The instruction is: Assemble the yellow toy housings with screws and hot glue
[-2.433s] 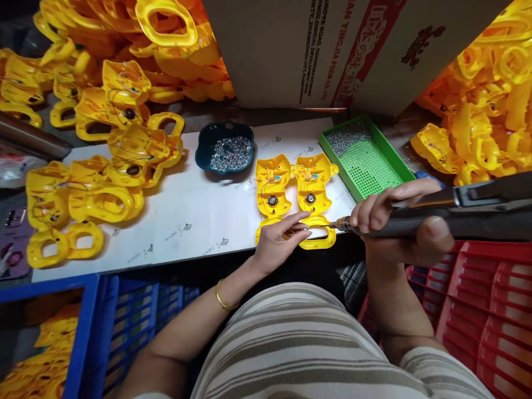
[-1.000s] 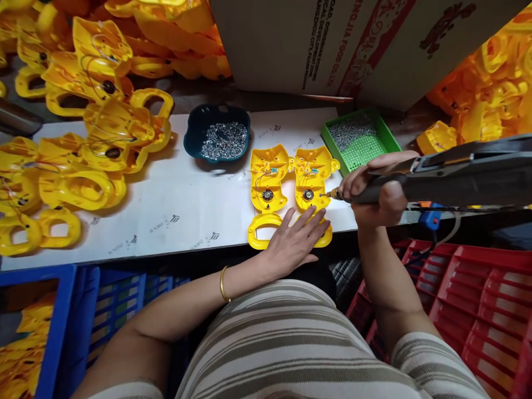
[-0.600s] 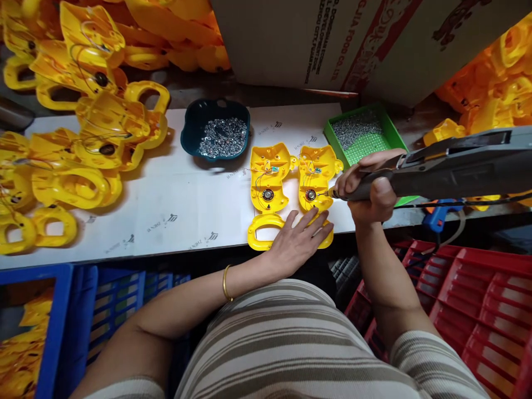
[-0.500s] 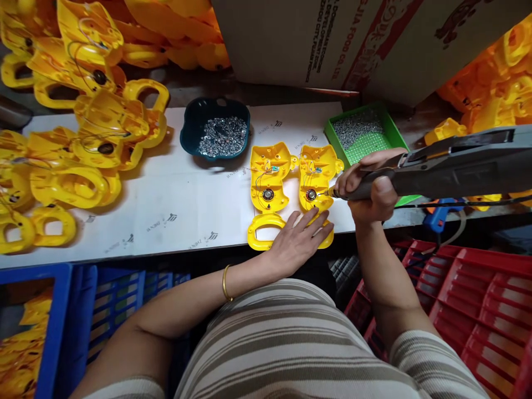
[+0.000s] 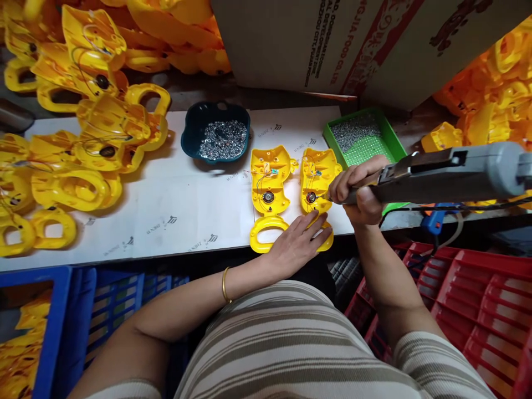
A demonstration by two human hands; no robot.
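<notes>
Two yellow plastic shells lie side by side on the white board, each with wires, a small circuit board and a round speaker inside. My left hand [image 5: 297, 244] rests with its fingers spread over the handle of the right shell [image 5: 318, 172]. Wrapped round a grey electric screwdriver [image 5: 449, 172], my right hand [image 5: 361, 188] points its bit at the speaker [image 5: 311, 197] of that shell. Whether the tip sits on a screw is too small to tell. The left shell [image 5: 270, 180] lies untouched, its looped handle toward me.
A dark bowl [image 5: 187, 138] and a green basket [image 5: 397, 144] hold small metal screws. Yellow shells [image 5: 95, 138] are heaped at left and far right. A carton [image 5: 282, 50] stands behind. Blue [image 5: 62, 321] and red crates [image 5: 453, 288] flank me; a blue-handled tool [image 5: 435, 220] lies at right.
The screwdriver's rear end has swung slightly, and my right hand has shifted a little left toward the right shell. My left hand stays on the handle.
</notes>
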